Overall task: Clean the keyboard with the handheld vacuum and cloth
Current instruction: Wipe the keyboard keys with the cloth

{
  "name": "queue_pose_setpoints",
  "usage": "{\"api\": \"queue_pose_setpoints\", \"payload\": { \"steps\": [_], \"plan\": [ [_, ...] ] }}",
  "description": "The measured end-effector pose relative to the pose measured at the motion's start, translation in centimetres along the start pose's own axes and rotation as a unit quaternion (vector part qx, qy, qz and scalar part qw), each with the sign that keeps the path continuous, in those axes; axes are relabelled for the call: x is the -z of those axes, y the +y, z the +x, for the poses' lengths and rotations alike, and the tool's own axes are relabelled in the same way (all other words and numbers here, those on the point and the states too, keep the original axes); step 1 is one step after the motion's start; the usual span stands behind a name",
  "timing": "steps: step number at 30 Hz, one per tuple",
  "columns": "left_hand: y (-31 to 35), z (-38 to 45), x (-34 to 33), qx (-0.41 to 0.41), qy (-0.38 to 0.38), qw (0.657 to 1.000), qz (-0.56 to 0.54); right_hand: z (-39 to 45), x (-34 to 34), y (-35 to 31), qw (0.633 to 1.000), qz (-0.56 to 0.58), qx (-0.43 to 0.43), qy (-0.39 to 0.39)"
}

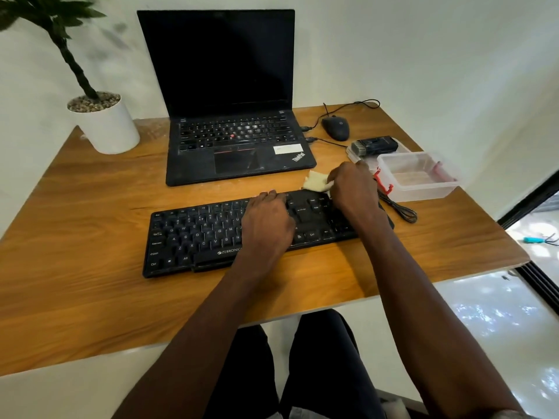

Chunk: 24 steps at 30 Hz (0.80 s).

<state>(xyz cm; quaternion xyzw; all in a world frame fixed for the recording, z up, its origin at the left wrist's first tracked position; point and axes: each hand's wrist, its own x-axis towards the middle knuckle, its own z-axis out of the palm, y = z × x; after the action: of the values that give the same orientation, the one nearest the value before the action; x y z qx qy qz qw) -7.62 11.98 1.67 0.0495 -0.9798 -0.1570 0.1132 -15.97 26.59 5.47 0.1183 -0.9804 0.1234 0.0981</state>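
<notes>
A black keyboard (pixel 196 234) lies across the front of the wooden table (pixel 90 207). My left hand (pixel 267 222) rests flat on its middle keys, fingers reaching the top row. My right hand (pixel 354 189) is over the keyboard's far right end and grips a pale yellow cloth (pixel 316 181) that sticks out to the left at the keyboard's back edge. The black handheld vacuum (pixel 375 145) with a brush tip lies on a clear lid at the back right, apart from both hands.
An open black laptop (pixel 236 140) stands behind the keyboard. A black mouse (pixel 335 127) and its cable lie at the back right. A clear plastic box (pixel 419 176) with red clips sits right of my hand, a coiled cable (pixel 399 208) beside it. A potted plant (pixel 104 125) stands back left.
</notes>
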Motion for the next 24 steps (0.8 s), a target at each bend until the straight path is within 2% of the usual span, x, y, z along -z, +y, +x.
{"api": "queue_pose_setpoints", "payload": {
  "steps": [3,5,9,14,18,24],
  "plan": [
    [-0.3,0.3,0.2,-0.013,-0.009,1.000,0.008,-0.3,-0.4,-0.4,0.993,0.057,0.091,-0.050],
    [-0.5,0.4,0.0,-0.022,-0.012,0.999,0.023,-0.2,-0.3,-0.2,0.987,0.086,0.105,-0.082],
    [-0.6,0.0,-0.7,-0.025,-0.028,0.998,0.043,-0.1,-0.5,0.2,0.996,0.020,0.080,-0.019],
    [-0.6,-0.2,-1.1,-0.024,-0.020,0.999,0.036,-2.5,-0.3,-0.7,0.987,0.009,0.150,-0.061],
    [-0.7,-0.3,-1.3,-0.028,-0.013,0.999,0.023,-3.2,0.2,-0.1,0.990,0.051,0.101,-0.086],
    [-0.8,-0.4,-1.5,-0.032,-0.005,0.999,0.022,-3.3,-1.4,-1.9,0.995,0.077,0.068,-0.008]
  ]
}}
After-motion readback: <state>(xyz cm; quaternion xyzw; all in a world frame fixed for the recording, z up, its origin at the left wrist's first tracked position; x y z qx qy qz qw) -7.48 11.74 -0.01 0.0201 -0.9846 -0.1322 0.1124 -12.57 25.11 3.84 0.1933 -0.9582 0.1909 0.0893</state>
